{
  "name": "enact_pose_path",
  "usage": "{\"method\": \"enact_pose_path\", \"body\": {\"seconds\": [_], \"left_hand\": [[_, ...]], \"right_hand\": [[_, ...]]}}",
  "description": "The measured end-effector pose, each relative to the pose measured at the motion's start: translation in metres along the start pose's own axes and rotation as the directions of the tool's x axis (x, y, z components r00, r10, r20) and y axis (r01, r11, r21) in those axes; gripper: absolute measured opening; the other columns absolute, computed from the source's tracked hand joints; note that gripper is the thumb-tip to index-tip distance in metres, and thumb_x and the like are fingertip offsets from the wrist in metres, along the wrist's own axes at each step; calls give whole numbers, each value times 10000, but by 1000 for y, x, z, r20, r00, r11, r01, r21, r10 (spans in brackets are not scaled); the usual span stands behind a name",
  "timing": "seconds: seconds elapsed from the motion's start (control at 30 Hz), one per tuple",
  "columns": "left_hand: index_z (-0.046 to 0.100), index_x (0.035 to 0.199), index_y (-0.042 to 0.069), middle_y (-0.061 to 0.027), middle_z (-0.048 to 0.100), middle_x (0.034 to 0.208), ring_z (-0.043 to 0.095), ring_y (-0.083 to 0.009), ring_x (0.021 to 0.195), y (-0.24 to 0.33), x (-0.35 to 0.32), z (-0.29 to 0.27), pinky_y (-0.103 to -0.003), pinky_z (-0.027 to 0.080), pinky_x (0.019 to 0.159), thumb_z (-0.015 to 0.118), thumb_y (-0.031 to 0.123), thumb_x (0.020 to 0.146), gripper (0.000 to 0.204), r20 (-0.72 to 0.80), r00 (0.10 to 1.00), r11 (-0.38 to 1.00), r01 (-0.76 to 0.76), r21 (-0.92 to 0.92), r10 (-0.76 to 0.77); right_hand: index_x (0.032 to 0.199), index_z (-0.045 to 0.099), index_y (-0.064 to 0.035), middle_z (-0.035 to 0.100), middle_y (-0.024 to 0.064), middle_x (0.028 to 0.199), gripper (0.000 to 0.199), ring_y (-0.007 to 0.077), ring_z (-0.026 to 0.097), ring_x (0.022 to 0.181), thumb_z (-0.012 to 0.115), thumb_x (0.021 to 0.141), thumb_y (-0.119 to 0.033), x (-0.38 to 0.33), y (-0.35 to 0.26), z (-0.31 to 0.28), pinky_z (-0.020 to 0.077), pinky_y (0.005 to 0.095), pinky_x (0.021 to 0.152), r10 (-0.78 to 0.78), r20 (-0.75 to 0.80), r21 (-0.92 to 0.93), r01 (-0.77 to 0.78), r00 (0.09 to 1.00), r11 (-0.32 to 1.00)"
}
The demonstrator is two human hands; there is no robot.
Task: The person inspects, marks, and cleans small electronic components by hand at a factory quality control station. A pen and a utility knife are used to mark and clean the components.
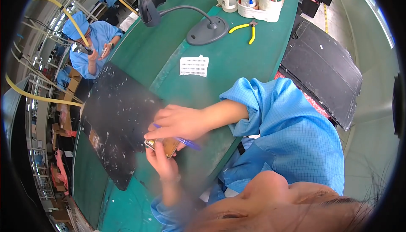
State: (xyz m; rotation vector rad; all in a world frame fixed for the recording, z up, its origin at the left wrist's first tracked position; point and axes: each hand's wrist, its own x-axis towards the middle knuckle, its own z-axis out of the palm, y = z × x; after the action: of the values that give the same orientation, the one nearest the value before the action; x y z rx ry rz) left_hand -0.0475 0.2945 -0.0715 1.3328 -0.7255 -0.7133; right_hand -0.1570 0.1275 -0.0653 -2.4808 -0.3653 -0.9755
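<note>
Together, two bare hands hold a small gold-faced device (170,146) over a green workbench (237,64).

The left hand (165,162) supports it on the near side, thumb and fingers closed narrowly about its edges; the right hand (179,121) bends over from the far side, a blue pen (187,142) threaded between its fingers, though I cannot tell how its hidden fingertips grip. Left of them lies a scuffed black mat (120,113); farther off are a barcode label sheet (194,66), a gooseneck scanner stand (207,31) and, to its right, yellow-handled pliers (253,33).
</note>
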Motion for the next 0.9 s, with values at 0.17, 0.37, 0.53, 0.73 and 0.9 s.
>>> {"method": "enact_pose_path", "body": {"seconds": [0.17,0.37,0.53,0.73,0.9], "left_hand": [[395,1396,92,-61,549,1299,567,-203,1136,3,-3,3,-347,486,895,321,485,1007,558,69,997,911,12,-413,18],[256,1471,119,-124,493,1333,518,-257,1216,-3,3,25,-428,433,1021,454,388,982,592,244,967,799,207,-564,-78],[255,1454,153,-173,515,1285,551,-266,1165,5,3,23,-399,460,981,556,138,939,597,249,964,689,242,-683,-92],[312,1388,132,-145,547,1237,573,-216,1084,6,5,6,-360,485,917,577,-15,882,589,135,985,707,171,-686,-107],[362,1302,97,-131,557,1207,575,-206,1060,4,7,2,-349,489,900,580,-35,863,508,54,993,751,116,-650,-106]], "right_hand": [[1393,445,-103,532,136,1291,947,342,513,1082,835,609,-465,11,10,-2,399,435,908,32,-134,198,-5,990,980],[1435,357,-41,478,157,1385,976,307,484,1235,865,636,-277,12,15,-2,372,424,1044,277,-121,525,-175,953,833],[1494,218,-42,452,171,1410,1081,235,503,1222,877,644,-157,13,7,-3,391,368,1043,322,-47,652,-215,946,727],[1476,273,-78,491,118,1381,995,193,517,1181,823,647,-77,17,6,9,394,349,1037,433,-5,741,-288,902,607],[1480,196,-28,392,188,1451,1018,265,434,1314,814,672,-77,18,4,2,369,388,1084,385,103,693,-344,917,633]]}}
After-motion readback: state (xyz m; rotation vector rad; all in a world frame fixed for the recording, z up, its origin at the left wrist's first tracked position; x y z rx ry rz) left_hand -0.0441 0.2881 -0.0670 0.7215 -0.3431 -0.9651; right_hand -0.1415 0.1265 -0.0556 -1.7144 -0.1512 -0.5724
